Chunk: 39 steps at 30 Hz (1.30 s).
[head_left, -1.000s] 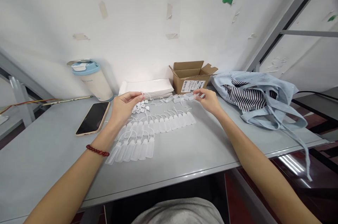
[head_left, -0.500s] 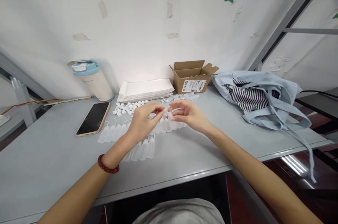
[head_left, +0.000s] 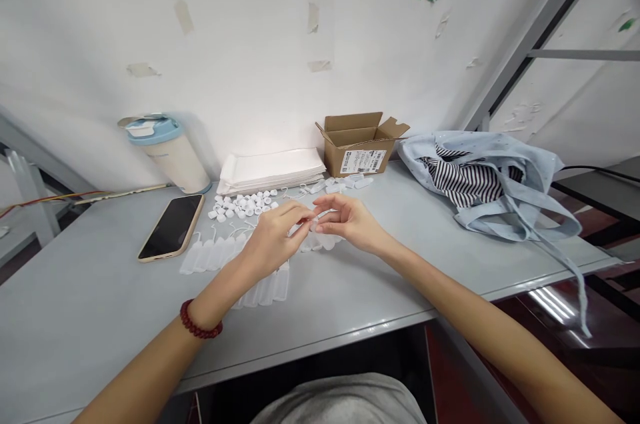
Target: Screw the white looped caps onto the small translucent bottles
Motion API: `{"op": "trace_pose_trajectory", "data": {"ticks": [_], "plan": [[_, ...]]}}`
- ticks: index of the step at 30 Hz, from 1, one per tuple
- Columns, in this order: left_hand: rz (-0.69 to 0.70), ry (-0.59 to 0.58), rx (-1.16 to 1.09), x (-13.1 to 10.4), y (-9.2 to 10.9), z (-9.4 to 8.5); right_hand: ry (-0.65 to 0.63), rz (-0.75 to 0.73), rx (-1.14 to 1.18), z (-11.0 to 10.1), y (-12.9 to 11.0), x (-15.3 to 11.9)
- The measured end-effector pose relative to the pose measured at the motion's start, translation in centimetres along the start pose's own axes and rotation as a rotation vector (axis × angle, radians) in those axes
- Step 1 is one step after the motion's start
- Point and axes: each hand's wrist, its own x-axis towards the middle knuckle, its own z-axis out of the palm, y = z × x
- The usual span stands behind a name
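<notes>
Both hands meet over the middle of the table, pinching one small clear plastic bottle [head_left: 314, 227] between them. The left hand [head_left: 273, 237] closes thumb and forefinger on its near end, and the right hand [head_left: 347, 221] grips the other end with its fingertips; whether a cap is already on it is too small to tell. The piece hangs just above the rows of bottles [head_left: 240, 257] lying side by side on the table [head_left: 380, 291], some hidden under the left wrist.

To my eye this is a fitting step, and it would go best with the bottle held steady in one hand while the other lines its part up squarely before pressing, keeping the wrists lifted so the laid-out rows are not knocked.

Behind the rows, toward the far edge, lies a scatter of white caps [head_left: 243, 205], then a stack of white bags [head_left: 273, 169] and an open cardboard box [head_left: 360, 144] with a few more pieces at its foot. A phone [head_left: 171, 227] lies face up to the left, a lidded cup [head_left: 167, 151] behind it. A blue cloth bag [head_left: 490, 184] slumps at the right edge.
</notes>
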Motion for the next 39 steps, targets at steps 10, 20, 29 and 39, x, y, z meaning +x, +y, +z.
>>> {"op": "trace_pose_trajectory", "data": {"ticks": [10,20,29,39], "plan": [[-0.013,-0.056,-0.069,0.2,0.4,-0.8,-0.009,0.07,0.078,0.2,-0.5,-0.3],[0.054,-0.093,-0.029,-0.2,0.8,-0.8,0.16,0.039,0.143,-0.3,-0.7,0.0],[0.126,-0.145,0.099,-0.9,0.4,0.3,0.185,0.111,0.311,-0.6,-0.2,0.1],[0.118,-0.099,0.144,-0.5,0.6,-0.1,0.054,0.022,0.229,0.0,-0.9,-0.2]]}}
